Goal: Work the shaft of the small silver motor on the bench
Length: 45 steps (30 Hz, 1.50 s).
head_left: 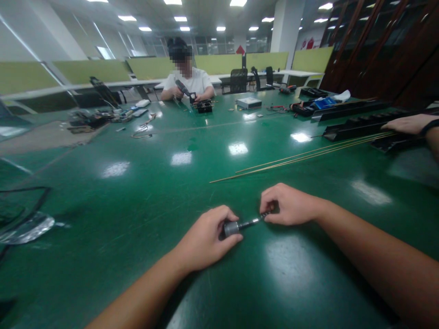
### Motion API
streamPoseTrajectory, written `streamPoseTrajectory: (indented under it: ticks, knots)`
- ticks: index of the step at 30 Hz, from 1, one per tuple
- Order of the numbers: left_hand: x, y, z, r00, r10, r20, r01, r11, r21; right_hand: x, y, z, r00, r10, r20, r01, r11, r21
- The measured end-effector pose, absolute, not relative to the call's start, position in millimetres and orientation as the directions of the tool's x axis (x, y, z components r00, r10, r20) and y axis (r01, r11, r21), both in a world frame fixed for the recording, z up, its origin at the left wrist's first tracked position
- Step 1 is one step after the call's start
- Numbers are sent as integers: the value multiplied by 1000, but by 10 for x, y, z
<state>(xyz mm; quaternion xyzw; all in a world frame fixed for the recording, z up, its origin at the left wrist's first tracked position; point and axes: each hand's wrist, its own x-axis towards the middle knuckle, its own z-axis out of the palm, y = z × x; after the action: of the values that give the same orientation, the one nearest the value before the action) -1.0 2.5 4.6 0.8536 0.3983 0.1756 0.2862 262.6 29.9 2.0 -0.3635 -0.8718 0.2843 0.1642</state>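
Observation:
My left hand [208, 235] is closed round a grey cylindrical part [232, 229], thumb on the near side and fingers on the far side. From that part a thin dark and silvery shaft [252, 222] points right, toward my right hand [287, 204]. The fingertips of my right hand are pinched round the shaft's far end, where a small dark ridged piece [265, 214] shows partly. Its exact kind is hidden by the fingers. Both hands are low over the green tabletop [137, 274].
Long thin brass-coloured rods [274, 163] lie beyond my right hand. Another person's hand [409, 124] rests on black metal channels [363, 124] at right. Across the table a person [187, 80] holds a power drill [182, 87] over a black part. Cables [142, 131] lie far left.

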Motion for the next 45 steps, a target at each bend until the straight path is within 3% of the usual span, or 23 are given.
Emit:
streamPoseTrajectory:
  ticks: [10, 19, 45]
  knots:
    - [-20, 35, 10, 628, 774, 80, 569, -526, 632, 2523, 255, -13, -698, 709, 101, 483, 571, -664]
    - [-4, 56, 28, 612, 789, 58, 585, -501, 638, 2156, 169, -194, -657, 677, 332, 451, 706, -546]
    - [-14, 59, -14, 661, 742, 108, 545, -574, 611, 2242, 169, -189, -661, 675, 328, 418, 693, -587]
